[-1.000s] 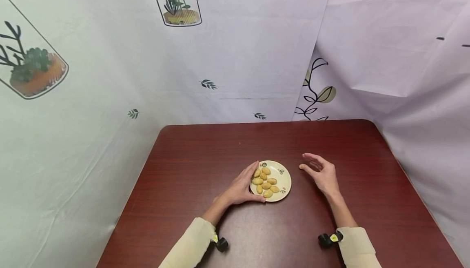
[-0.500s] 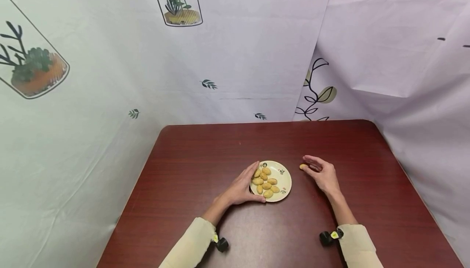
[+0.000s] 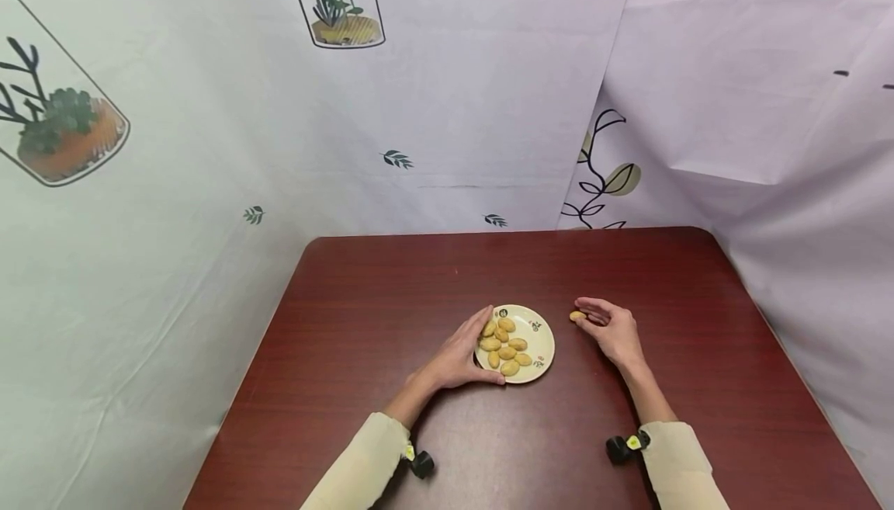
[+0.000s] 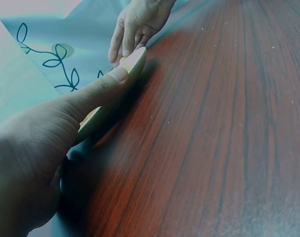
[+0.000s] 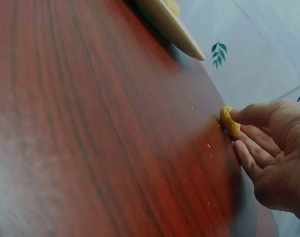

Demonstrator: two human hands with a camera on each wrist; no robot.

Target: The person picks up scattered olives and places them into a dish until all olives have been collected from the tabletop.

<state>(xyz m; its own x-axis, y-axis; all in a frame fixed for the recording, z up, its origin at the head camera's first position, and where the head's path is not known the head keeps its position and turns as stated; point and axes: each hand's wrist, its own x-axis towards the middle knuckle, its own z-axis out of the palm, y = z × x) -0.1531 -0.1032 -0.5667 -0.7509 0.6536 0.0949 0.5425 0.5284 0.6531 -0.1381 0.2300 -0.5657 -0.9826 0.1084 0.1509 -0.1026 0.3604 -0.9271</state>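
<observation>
A round cream plate (image 3: 542, 339) with small printed motifs lies on the table, several yellow oval pieces (image 3: 507, 352) gathered on its left part. My left hand (image 3: 461, 355) holds the plate by its left side, the fingers around the far edge and the thumb on the near rim (image 4: 135, 64). To the right of the plate, apart from it, my right hand (image 3: 618, 337) pinches one wrinkled yellow oval piece (image 5: 229, 122), like a dried fruit, between thumb and fingers. That piece is at or just above the tabletop; I cannot tell which.
The dark red wood-grain table (image 3: 391, 285) has rounded far corners. Tiny pale crumbs (image 5: 209, 146) dot it near my right hand. White cloth (image 3: 454, 106) printed with plants hangs behind and at both sides. A black camera (image 3: 618, 449) is strapped to my right wrist.
The upper fingers of my right hand have come down closer to the thumb around the yellow piece. My left hand and the plate stay in place.
</observation>
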